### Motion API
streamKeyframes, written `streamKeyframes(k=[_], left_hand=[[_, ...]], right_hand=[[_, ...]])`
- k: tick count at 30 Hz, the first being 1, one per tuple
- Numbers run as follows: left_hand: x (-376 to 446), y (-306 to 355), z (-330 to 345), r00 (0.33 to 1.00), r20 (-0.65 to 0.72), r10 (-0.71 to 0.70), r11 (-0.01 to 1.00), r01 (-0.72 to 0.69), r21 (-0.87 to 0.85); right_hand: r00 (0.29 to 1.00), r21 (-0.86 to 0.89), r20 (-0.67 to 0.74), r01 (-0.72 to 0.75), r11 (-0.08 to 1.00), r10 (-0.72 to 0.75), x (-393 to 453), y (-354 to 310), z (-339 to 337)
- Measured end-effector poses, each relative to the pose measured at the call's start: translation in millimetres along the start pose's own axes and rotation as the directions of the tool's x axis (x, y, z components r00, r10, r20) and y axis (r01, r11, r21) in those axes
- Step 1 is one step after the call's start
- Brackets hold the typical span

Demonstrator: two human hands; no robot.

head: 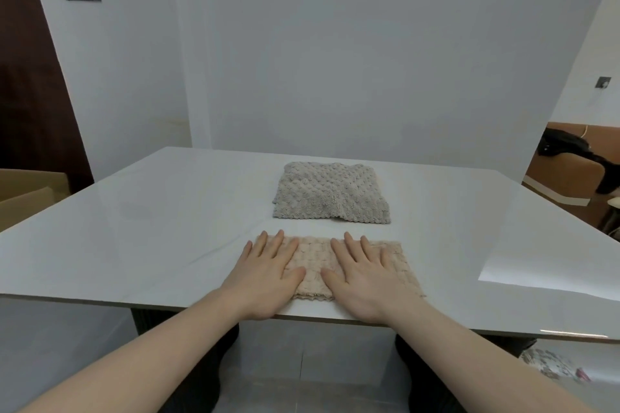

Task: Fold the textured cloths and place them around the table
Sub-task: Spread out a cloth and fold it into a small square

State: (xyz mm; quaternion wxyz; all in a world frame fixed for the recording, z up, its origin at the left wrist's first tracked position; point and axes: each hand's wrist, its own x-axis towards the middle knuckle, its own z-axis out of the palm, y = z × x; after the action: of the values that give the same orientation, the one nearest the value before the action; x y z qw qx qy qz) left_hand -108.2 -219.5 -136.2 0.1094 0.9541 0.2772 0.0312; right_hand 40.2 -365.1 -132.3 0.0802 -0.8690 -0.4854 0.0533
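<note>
A folded beige textured cloth [313,265] lies at the near edge of the white table [134,228]. My left hand [268,275] presses flat on its left part with straight fingers. My right hand [365,278] lies flat on its right part, fingers spread. Both hands cover much of the cloth. Behind it, toward the table's middle, a grey textured cloth [330,196] lies in a rough square with a crease near its front edge.
A white wall stands just behind the table's far edge. A cardboard box [30,191] sits at the left, a brown seat with dark clothing [570,161] at the right. A patterned item [550,362] lies on the floor at the lower right.
</note>
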Motion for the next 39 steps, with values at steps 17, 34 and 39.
streamKeyframes(k=[17,34,39], left_hand=[[-1,14,-5,0.997,-0.061,0.041,0.992,-0.033,0.121],[21,-17,-19,0.993,0.102,0.065,0.995,-0.073,0.069],[15,-61,-20,0.997,0.072,-0.022,0.999,0.018,0.048]], right_hand=[[0.977,0.057,-0.041,-0.209,0.976,0.211,-35,69,-7],[0.977,0.082,-0.063,-0.199,0.977,0.205,-35,70,-6],[0.977,0.067,-0.042,-0.206,0.976,0.209,-30,71,-7]])
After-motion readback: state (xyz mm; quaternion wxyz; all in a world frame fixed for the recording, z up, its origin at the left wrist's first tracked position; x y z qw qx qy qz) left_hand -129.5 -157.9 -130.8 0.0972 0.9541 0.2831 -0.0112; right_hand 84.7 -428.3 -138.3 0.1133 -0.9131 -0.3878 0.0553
